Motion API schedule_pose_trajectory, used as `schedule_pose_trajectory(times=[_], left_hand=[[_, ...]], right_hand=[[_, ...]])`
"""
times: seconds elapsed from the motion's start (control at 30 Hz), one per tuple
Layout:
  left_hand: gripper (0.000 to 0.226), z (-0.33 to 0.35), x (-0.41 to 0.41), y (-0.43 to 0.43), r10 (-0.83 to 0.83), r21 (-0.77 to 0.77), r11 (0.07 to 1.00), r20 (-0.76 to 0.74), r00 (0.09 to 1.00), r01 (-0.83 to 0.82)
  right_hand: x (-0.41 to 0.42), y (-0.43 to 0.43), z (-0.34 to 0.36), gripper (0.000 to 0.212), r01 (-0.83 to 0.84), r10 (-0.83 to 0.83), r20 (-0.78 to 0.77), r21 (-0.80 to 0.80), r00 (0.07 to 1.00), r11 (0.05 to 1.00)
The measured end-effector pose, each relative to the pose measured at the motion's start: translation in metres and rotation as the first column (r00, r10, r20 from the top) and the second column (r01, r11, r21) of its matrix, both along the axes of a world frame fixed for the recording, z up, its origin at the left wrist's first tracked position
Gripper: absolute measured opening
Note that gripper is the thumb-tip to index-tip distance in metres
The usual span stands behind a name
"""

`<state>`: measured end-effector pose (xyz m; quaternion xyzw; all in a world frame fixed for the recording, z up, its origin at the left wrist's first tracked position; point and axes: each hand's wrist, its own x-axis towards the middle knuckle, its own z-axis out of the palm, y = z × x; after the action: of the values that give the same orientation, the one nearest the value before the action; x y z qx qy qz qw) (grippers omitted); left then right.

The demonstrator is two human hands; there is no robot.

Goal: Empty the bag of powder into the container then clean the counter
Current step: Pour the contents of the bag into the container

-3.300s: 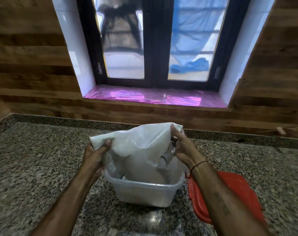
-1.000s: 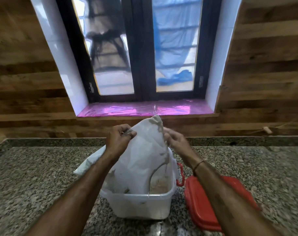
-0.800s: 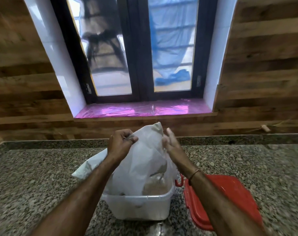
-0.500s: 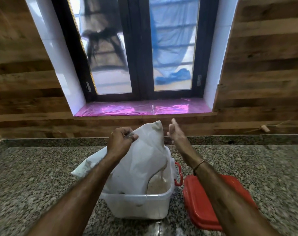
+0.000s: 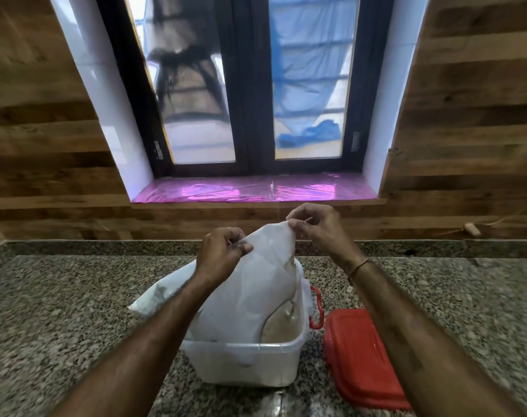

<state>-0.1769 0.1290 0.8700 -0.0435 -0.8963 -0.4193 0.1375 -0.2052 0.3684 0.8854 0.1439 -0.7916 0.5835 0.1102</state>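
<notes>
On a granite counter [image 5: 60, 311], the right hand [image 5: 322, 228], which half a second earlier stood open and clear of the bag, has closed again on the upturned bag's top corner, pinching it between thumb and fingertips. To its left, the left hand [image 5: 221, 255] keeps its fist clenched on the white bag [image 5: 256, 284] slightly lower, forearm reaching in from the counter's near edge. The bag's long axis runs nearly upright, bottom end up, its mouth pointing down into the clear plastic container [image 5: 250, 361], which stands near the counter's near edge at centre; a loose flap trails over the container's left rim. Pale brown powder [image 5: 281, 328] lies inside the container at its right side. Just right of it, the red lid [image 5: 358, 356] lies flat beneath the right forearm.
</notes>
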Motion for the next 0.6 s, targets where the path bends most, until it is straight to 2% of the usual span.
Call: schedule_pose_trajectory(times=[0.13,0.23,0.33,0.4,0.5,0.6], left_hand=[[0.019,-0.003,0.002,0.003,0.009,-0.035,0.999,-0.037,0.999,-0.01],[0.02,-0.008,0.003,0.004,0.006,-0.049,0.999,-0.059,0.998,-0.009],[0.024,-0.012,0.005,0.008,-0.014,-0.046,0.999,-0.059,0.998,0.011],[0.024,-0.015,0.006,0.009,-0.012,-0.041,0.999,-0.056,0.998,0.01],[0.027,-0.018,0.007,0.011,-0.011,-0.031,0.999,-0.073,0.997,0.009],[0.035,-0.015,0.011,0.021,-0.069,-0.072,0.995,-0.101,0.993,0.062]], right_hand=[[-0.011,-0.001,0.016,0.004,0.033,-0.006,-0.086,0.307,0.996,0.951],[-0.013,-0.002,0.015,0.003,0.018,0.029,-0.099,0.442,0.995,0.897],[-0.014,0.0,0.005,0.021,0.062,0.047,-0.182,0.552,0.982,0.831],[-0.01,-0.003,-0.005,0.028,0.102,0.053,-0.231,0.609,0.971,0.787],[-0.006,-0.004,-0.015,0.023,0.155,0.044,-0.285,0.638,0.958,0.754],[-0.012,-0.006,-0.019,0.028,0.285,-0.1,-0.333,0.568,0.937,0.772]])
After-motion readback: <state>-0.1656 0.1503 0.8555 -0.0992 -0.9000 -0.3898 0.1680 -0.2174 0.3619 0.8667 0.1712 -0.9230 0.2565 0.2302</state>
